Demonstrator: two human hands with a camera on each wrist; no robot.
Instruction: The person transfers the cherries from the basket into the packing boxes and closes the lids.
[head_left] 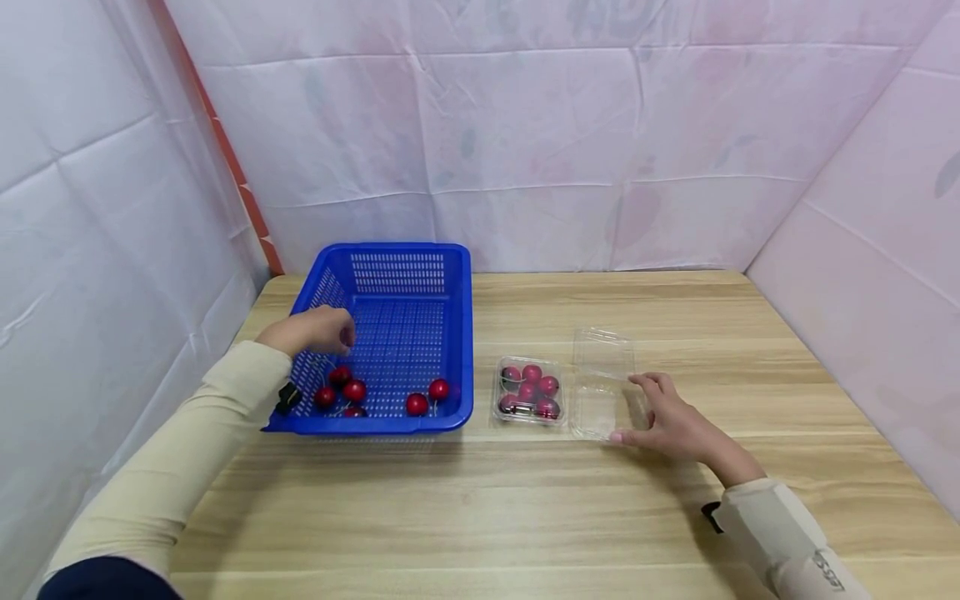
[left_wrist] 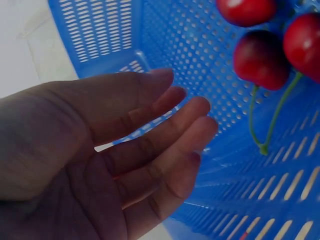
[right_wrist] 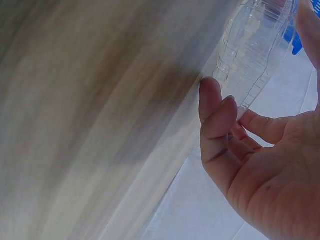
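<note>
In the head view, glossy red cherries (head_left: 355, 390) lay in a blue perforated plastic basket (head_left: 466, 333); on the wooden counter (head_left: 480, 508), my right grip (head_left: 667, 427) clasped a clear plastic clamshell (head_left: 596, 408). Lettering on the beige right sleeve (head_left: 787, 525) seemed to begin "LE".

At the left wrist, my left grip (left_wrist: 115, 155) hung relaxed, holding nothing; I judged the cherries light and slick, best lifted by their green stems (left_wrist: 263, 149).

At the right wrist, the clamshell looked flimsy; I favoured its rim.

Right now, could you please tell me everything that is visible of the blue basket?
The blue basket looks plastic: rectangular, open-topped, with a smooth rim, slotted walls and a perforated floor. It stands upright on the left part of the wood-patterned table. Red cherries lie inside, toward its near side. The left hand hangs over its left part; rim contact is unclear.
</note>
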